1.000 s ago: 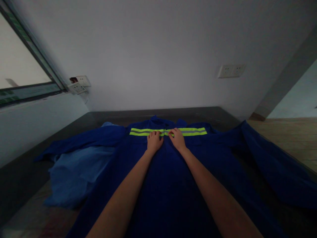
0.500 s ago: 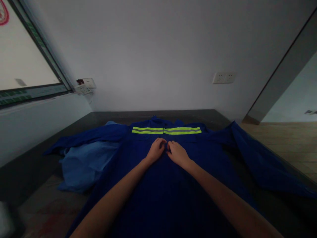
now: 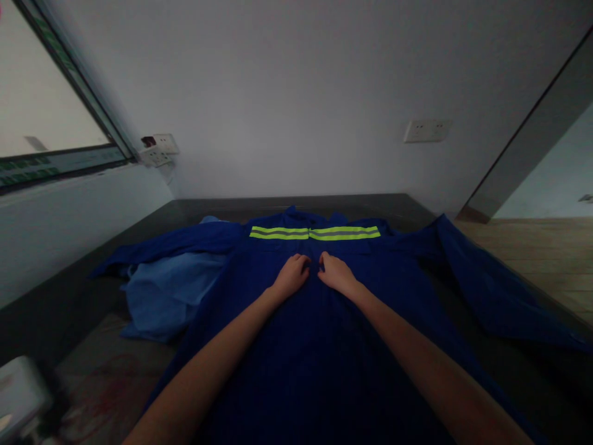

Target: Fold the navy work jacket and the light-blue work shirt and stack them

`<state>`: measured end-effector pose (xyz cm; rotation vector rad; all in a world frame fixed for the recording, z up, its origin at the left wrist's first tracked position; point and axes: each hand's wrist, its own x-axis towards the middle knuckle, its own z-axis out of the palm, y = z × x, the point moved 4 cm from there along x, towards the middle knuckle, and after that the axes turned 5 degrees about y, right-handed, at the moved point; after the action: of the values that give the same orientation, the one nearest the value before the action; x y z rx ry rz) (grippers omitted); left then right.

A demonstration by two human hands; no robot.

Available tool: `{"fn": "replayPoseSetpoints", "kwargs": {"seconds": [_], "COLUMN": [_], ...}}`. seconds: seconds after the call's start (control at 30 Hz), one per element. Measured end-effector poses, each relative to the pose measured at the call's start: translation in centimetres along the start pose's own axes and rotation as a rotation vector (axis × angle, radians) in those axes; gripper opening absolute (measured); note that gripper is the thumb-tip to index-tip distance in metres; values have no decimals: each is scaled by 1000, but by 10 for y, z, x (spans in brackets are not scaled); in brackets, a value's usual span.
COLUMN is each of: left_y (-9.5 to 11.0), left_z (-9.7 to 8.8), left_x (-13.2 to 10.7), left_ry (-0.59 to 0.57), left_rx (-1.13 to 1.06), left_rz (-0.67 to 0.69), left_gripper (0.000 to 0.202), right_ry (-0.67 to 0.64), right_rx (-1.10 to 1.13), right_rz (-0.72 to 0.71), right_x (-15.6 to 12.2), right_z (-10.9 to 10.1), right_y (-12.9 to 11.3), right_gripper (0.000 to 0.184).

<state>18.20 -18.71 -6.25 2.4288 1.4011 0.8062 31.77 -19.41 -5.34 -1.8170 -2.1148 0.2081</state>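
Observation:
A dark blue work jacket (image 3: 324,346) lies spread front-up on a dark table (image 3: 83,290), its sleeves out to both sides. A yellow-green reflective stripe (image 3: 315,233) crosses its chest. My left hand (image 3: 291,276) and my right hand (image 3: 337,274) rest side by side on the jacket's front just below the stripe. Their fingers are curled and pinch the cloth along the centre closing line. What lies between the fingertips is too small to make out.
A lighter blue garment (image 3: 167,293) lies crumpled at the left under the jacket's sleeve. Wall sockets (image 3: 426,130) and a socket cluster (image 3: 157,150) sit on the white wall. A window is at the left; a wooden floor (image 3: 546,259) shows at the right.
Both hands have come down from the reflective stripe to the cloth just below it, staying close together at the centre line. The view has shifted slightly.

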Motion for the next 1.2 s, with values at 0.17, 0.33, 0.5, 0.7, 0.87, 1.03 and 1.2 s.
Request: {"fn": "replayPoseSetpoints", "kwargs": {"seconds": [0.17,0.33,0.5,0.7,0.87,1.03,1.2], "left_y": [7,3,2,1,1,4,3], "left_z": [5,4,6,12,10,8,6], "left_x": [0,-6,-3,-1,-1,0,-1], "left_ry": [40,77,55,7,36,7,43], "left_rx": [66,6,3,-74,-80,-3,-57], "left_rz": [-38,-54,-51,-44,-45,-59,-100], "left_gripper": [15,12,10,10,10,5,6], "right_ry": [96,184,222,225,177,196,186], "right_rx": [110,314,466,481,628,770,832], "right_rz": [25,11,-8,-70,-8,80,80], "right_x": [-1,-2,1,3,5,9,11], "right_z": [7,13,13,13,15,18,18], "right_y": [9,20,24,22,29,39,42], "right_gripper": [22,16,13,18,23,21,19]}}
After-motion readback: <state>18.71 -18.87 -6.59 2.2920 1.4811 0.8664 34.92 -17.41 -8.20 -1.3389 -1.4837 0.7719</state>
